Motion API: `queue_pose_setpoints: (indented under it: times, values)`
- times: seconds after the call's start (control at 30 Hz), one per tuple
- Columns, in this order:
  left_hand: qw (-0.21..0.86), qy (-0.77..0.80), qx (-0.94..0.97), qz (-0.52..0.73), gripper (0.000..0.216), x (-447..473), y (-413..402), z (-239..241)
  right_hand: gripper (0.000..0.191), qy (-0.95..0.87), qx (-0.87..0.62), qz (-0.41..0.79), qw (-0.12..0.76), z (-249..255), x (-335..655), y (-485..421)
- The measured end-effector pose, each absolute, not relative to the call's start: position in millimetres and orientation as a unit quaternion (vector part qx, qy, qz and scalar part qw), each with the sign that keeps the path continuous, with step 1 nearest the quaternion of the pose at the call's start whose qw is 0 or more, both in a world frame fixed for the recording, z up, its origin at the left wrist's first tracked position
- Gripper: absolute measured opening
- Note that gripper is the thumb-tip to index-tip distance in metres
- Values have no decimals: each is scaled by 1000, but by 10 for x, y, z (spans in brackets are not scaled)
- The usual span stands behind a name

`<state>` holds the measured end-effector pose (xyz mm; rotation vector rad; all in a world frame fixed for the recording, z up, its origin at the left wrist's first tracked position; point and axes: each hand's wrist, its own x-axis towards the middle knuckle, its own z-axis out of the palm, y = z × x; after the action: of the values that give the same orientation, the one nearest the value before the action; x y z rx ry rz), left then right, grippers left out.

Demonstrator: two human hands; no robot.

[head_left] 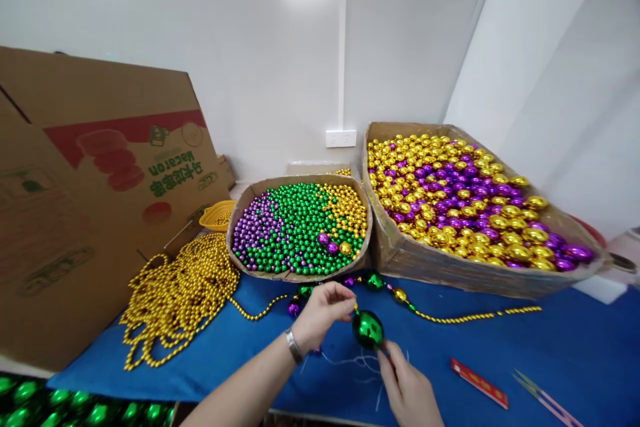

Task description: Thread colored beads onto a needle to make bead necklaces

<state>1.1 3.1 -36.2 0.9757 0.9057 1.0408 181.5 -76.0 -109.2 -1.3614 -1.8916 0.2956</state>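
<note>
A large shiny green ball (pixel 368 329) hangs between my hands over the blue cloth (pixel 550 347). My right hand (pixel 407 387) pinches it from below. My left hand (pixel 323 312), with a bracelet at the wrist, is closed in a pinch on the bead strand (pixel 465 315) just left of the ball. That strand carries gold, green and purple beads and runs right across the cloth. Thin white threads (pixel 350 363) lie under my hands.
A cardboard tray of small purple, green and gold beads (pixel 300 223) sits behind. A bigger box of large gold and purple balls (pixel 475 203) stands right. A pile of gold bead chain (pixel 180 293) lies left by a big carton (pixel 90 180). A red strip (pixel 479 383) and tweezers (pixel 547 400) lie right.
</note>
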Motion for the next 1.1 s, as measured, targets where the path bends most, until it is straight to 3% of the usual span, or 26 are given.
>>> queue_pose_setpoints:
  times: [0.13, 0.27, 0.4, 0.57, 0.77, 0.93, 1.1]
  values:
    - [550, 446, 559, 431, 22, 43, 1, -505, 31, -745, -563, 132, 332, -1440, 1899, -682]
    - [454, 440, 641, 435, 19, 14, 44, -331, 32, -748, -571, 58, 334, -1369, 1978, -585]
    - [454, 405, 654, 451, 21, 57, 76, -17, 37, -738, -551, 40, 387, -959, 1839, -417]
    - [461, 376, 681, 428, 29, 65, 236, 174, 34, -744, -489, 121, 440, -715, 1704, -273]
    - [228, 502, 738, 388, 26, -209, 964, 66, 35, -699, -528, 184, 445, -727, 1762, -351]
    - [266, 520, 709, 395, 16, -308, 1244, -88, 30, -720, -520, 150, 435, -739, 1754, -419]
    - [382, 495, 644, 441, 26, -228, 916, -161, 29, -741, -505, 134, 422, -810, 1754, -465]
